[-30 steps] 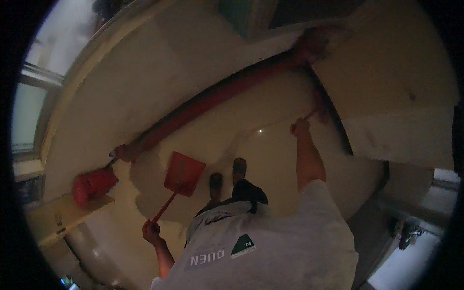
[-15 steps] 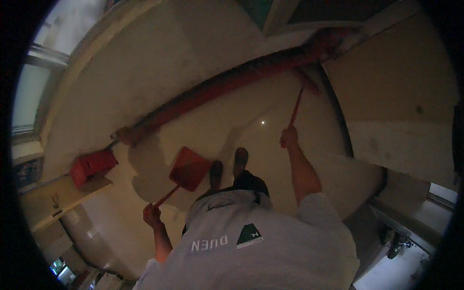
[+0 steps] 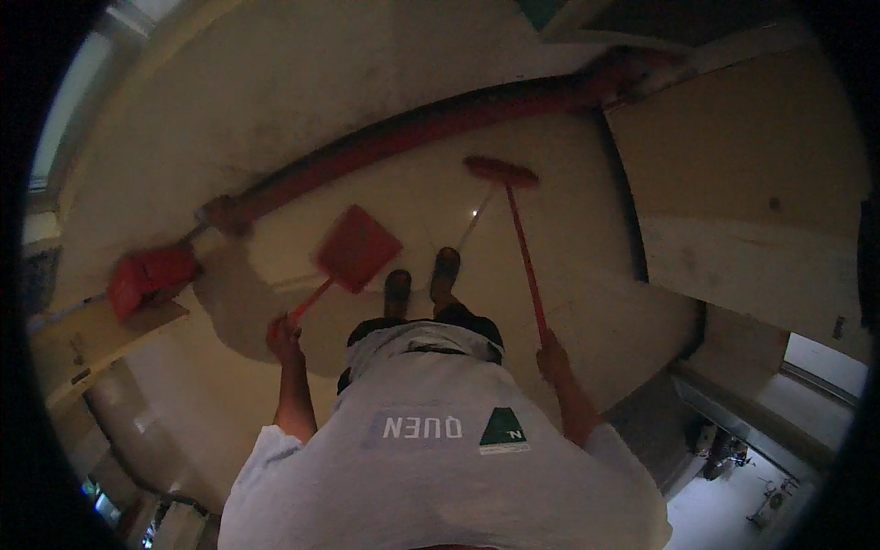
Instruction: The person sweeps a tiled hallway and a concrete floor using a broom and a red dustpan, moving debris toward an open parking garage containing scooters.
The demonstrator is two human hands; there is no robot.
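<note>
My right hand (image 3: pixel 553 356) is closed around the near end of the red broom (image 3: pixel 520 240), fingers wrapped on the handle; a second ago the broom head was pushed out against the dark red pipe (image 3: pixel 412 137) at the wall, and now it has come back toward me, lying on the floor (image 3: pixel 587 229) ahead of my fingers, just beyond my right shoe (image 3: pixel 446 273) and well apart from the pipe; my left hand (image 3: pixel 284 335) is clamped on the handle of the red dustpan (image 3: pixel 356 249), whose pan tilts down ahead of those fingers, near my left shoe (image 3: pixel 397 289); the pan has drawn closer to my feet than before; broom head and pan now sit nearer each other, so I judge the sweepings are being gathered between them; farther left of my left fingers a red bucket-like thing (image 3: pixel 147 275) rests beside a low ledge (image 3: pixel 101 330)
</note>
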